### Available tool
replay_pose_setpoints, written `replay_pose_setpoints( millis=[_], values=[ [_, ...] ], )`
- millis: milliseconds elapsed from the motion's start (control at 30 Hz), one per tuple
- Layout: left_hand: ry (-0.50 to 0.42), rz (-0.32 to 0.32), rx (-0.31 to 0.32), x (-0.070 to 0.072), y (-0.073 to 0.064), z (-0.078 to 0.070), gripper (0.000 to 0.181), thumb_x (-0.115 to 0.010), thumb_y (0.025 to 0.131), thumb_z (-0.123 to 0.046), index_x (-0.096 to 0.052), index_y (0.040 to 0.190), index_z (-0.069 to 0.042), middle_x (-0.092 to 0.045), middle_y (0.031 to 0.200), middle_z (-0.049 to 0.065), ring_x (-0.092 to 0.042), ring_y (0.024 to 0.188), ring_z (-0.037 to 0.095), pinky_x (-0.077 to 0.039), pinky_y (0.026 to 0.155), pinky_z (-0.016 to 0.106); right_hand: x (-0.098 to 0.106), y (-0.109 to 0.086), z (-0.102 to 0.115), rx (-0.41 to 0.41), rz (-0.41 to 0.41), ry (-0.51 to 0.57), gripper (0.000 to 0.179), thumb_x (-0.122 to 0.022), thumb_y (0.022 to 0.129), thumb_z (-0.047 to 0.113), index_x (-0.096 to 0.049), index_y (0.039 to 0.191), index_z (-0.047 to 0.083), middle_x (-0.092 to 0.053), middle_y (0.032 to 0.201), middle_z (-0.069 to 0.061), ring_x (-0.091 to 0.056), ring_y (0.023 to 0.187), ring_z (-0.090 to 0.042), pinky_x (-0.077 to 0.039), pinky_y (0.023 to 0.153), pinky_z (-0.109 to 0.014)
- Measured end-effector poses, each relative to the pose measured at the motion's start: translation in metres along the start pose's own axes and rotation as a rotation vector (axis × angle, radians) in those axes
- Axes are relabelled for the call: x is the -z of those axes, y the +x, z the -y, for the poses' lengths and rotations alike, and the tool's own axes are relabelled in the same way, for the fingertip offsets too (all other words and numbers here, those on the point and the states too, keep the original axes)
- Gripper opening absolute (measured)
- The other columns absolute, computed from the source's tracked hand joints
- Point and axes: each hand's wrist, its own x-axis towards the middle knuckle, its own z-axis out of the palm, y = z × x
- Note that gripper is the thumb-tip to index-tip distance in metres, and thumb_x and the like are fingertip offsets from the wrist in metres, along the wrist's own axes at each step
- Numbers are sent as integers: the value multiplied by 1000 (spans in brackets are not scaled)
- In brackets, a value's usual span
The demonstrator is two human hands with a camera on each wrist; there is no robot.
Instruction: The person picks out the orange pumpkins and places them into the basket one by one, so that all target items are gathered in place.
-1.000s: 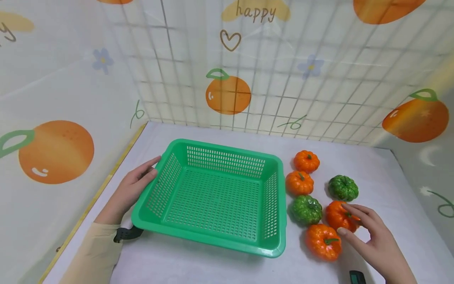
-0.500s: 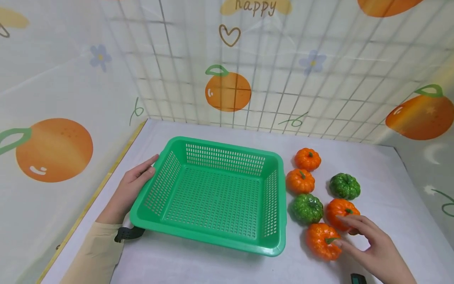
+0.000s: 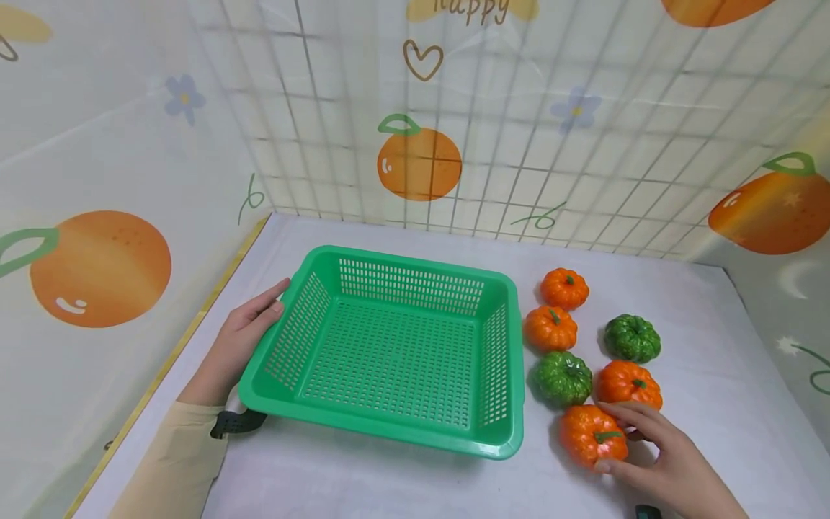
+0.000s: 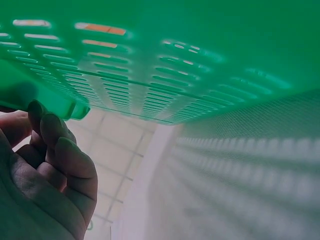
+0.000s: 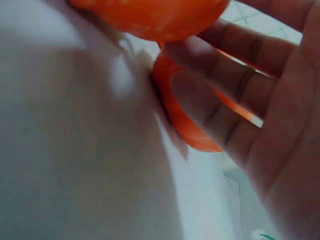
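Observation:
A green plastic basket (image 3: 389, 353) with slotted walls stands on the table, and nothing lies inside it. My left hand (image 3: 243, 339) holds its left rim; the left wrist view has the curled fingers (image 4: 75, 165) at the rim. On the right, my right hand (image 3: 655, 450) spans the nearest orange pumpkin (image 3: 591, 435), thumb at its near edge and forefinger at its far edge. In the right wrist view the fingertips (image 5: 187, 52) meet this pumpkin's side. Just behind it sits another orange pumpkin (image 3: 629, 386), apart from the grip.
Further back lie two smaller orange pumpkins (image 3: 551, 329) and two green pumpkins, one beside the basket (image 3: 563, 380) and one farther right (image 3: 632, 338). A printed curtain over a wire grid (image 3: 493, 166) closes off the back; sheets hang at both sides.
My right hand has moved from the rear orange pumpkin toward me and left, onto the nearest one. The left hand stays on the basket's rim.

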Motion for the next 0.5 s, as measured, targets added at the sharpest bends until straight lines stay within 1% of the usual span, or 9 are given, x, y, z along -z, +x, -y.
replay_pose_setpoints(
  millis=[167, 300, 367, 500],
  values=[
    [-3, 4, 10, -1, 0, 0, 51, -48, 105, -35, -41, 152, -17, -37, 156, 0, -28, 144, 18, -39, 96, 12, -3, -1, -4, 25, 35, 30, 88, -81, 69, 62, -50, 143, 26, -51, 140, -3, -54, 112, -25, -52, 79, -27],
    [-17, 8, 15, -2, 0, 0, 51, -48, 105, -35, -41, 152, -18, -37, 156, 0, -29, 143, 17, -40, 95, 13, -5, -1, -8, 23, 80, 72, 89, -84, 67, 58, -48, 143, 28, -50, 138, -1, -54, 108, -22, -52, 79, -29],
    [-24, 4, 16, -2, 0, 0, 51, -48, 105, -35, -42, 152, -18, -37, 156, 0, -30, 143, 17, -41, 95, 13, -5, 1, -9, 24, 100, 96, 89, -85, 67, 56, -48, 143, 28, -49, 140, -3, -53, 111, -24, -53, 80, -33],
    [-33, -1, 14, -3, -1, 0, 50, -48, 106, -35, -42, 152, -18, -37, 156, 1, -30, 143, 17, -41, 95, 13, -5, 3, -8, 19, 114, 133, 90, -86, 67, 54, -48, 144, 26, -45, 144, -9, -51, 118, -31, -53, 86, -47]
  ],
)
